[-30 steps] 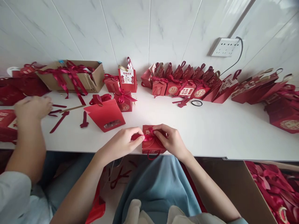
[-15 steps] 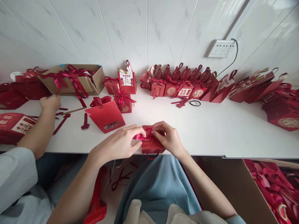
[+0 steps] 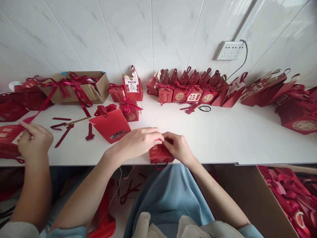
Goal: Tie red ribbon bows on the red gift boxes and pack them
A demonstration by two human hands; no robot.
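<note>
A small red gift box (image 3: 160, 156) with gold print and a cord handle stands at the table's front edge before me. Over its top, my left hand (image 3: 143, 140) is closed, fingertips pinching a pinkish-red ribbon that shows only as a sliver. My right hand (image 3: 178, 148) meets it there, thumb and fingers pinched at the same ribbon and hiding part of the box lid. Just left of my left hand leans a larger red box (image 3: 111, 125) with a small window.
At left, a co-worker's hand (image 3: 36, 140) pulls a ribbon (image 3: 46, 100) from a cardboard box (image 3: 101, 87). Red gift boxes (image 3: 193, 96) line the wall. Ribbon scraps (image 3: 64, 135) and a black hair tie (image 3: 205, 108) lie on the table. A carton of ribboned boxes (image 3: 284, 195) is below right.
My left hand has moved right and up, its fingertips now against my right hand over the ribbon. The co-worker's hand has come back toward the front left, drawing out a ribbon.
</note>
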